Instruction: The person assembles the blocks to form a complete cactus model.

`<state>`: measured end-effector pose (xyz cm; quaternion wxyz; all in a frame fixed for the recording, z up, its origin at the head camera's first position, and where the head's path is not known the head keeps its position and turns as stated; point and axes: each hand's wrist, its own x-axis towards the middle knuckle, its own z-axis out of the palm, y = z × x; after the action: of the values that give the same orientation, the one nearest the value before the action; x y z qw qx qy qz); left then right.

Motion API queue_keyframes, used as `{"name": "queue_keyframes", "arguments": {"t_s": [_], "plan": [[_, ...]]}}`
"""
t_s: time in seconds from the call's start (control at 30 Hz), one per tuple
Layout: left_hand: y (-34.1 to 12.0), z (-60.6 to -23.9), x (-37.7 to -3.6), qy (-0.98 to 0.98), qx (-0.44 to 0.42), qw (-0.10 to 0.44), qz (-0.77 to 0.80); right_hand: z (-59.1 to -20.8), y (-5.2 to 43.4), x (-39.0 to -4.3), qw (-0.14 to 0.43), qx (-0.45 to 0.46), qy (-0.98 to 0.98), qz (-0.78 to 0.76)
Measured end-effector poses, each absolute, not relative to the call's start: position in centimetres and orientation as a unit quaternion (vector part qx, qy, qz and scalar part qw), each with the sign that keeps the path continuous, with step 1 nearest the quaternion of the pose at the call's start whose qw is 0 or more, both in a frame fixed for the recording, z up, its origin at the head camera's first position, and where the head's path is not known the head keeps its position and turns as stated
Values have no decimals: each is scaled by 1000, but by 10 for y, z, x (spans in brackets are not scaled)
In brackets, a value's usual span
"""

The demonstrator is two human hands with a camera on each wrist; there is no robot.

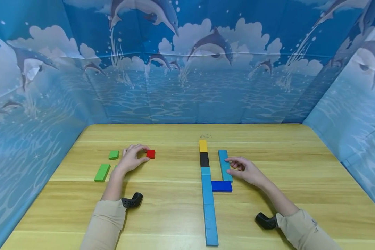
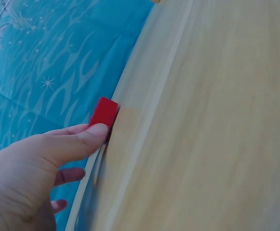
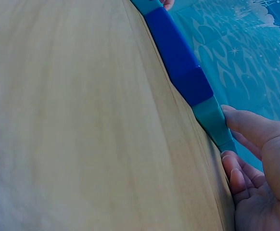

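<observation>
Pinching small red wooden block (image 1: pixel 150 153): left hand (image 1: pixel 132 159). Right hand (image 1: pixel 247 170), relaxed, touches teal block (image 1: pixel 225 166) at three o'clock of laid column (image 1: pixel 207 194); green blocks (image 1: pixel 102 172) unplaced.

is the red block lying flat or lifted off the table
Lying flat: the red block rests on the table in the head view, with the left hand pinching its near side.

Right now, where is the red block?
In the head view the red block lies on the table's left half, pinched by the left hand's fingertips, with the small green block further left.
</observation>
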<state>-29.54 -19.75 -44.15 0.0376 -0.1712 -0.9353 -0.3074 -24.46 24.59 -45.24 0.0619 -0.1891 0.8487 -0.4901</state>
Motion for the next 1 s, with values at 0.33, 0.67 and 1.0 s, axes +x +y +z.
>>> {"name": "queue_keyframes", "arguments": {"t_s": [0.33,0.67,1.0], "plan": [[-164,-434,-312,-912,-173,85,-362,-452,246,-245,64,-186,850,-489],[-114,-439,-335,-901,-157,99,-392,-453,246,-245,59,-188,849,-490],[-69,-448,-350,-897,-125,98,-412,-442,241,-240,68,-189,848,-490]]}}
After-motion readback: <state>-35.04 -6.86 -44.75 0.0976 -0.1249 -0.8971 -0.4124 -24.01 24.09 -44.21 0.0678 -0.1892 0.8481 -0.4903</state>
